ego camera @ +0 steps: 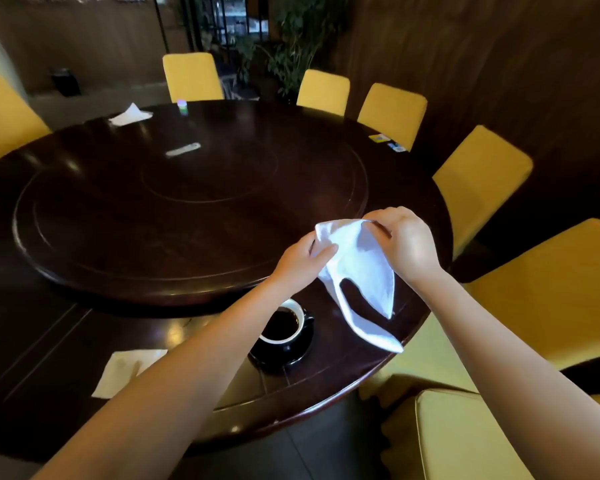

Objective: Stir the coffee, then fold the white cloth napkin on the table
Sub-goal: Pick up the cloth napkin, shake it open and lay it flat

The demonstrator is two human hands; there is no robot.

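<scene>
Both hands hold the white cloth napkin [362,271] up above the dark round table [326,368]. My left hand [303,259] pinches its upper left corner and my right hand [406,240] pinches its upper right corner. The cloth hangs down between them, and its lowest tip reaches the table near the front right edge. A black cup of dark coffee [283,323] stands on a black saucer [284,355] just below my left forearm. I see no spoon.
A raised turntable [153,202] fills the table's middle and carries a pale flat object [183,150]. A paper napkin [125,372] lies at the near left, and another white cloth [129,115] at the far side. Yellow chairs [478,181] ring the table.
</scene>
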